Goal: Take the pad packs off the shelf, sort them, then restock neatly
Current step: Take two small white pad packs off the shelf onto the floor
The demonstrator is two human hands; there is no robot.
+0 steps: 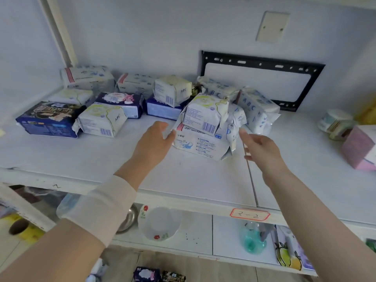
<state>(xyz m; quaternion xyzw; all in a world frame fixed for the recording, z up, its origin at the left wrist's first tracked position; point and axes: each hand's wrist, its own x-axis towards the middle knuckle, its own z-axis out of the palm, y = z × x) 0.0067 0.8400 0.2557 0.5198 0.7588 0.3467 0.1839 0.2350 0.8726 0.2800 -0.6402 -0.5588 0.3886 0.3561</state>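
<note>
1. The white shelf [203, 180] runs under both hands. The pad packs still lie on it, so the take-off step looks barely begun or under way.
2. Left of the left hand [154, 141] sits a loose cluster of packs. The biggest is a dark blue pack [48, 119] at the far end. Yellow-trimmed ABC packs and pink-striped white ones lie around and behind it, unsorted.
3. Beyond the right hand [259, 146], blue-printed ABC packs [256, 108] lean against one another in front of a black wall bracket [262, 78].
4. Between the hands stands a two-high stack. A white pink-striped pack [200, 142] lies flat at the bottom, and a yellow-trimmed ABC pack [205, 112] sits tilted on top.
5. Both hands are released, with fingers extended and grasping nothing. The left fingertips are at the bottom pack's left end, touching or nearly so. The right fingertips are just beside the crinkled wrapping on the stack's right side.
6. Next move, as I judge it, is to press in from both sides and lift the stack as one. The tilted top pack could slide off, so the squeeze should be even and the lift level.
</note>
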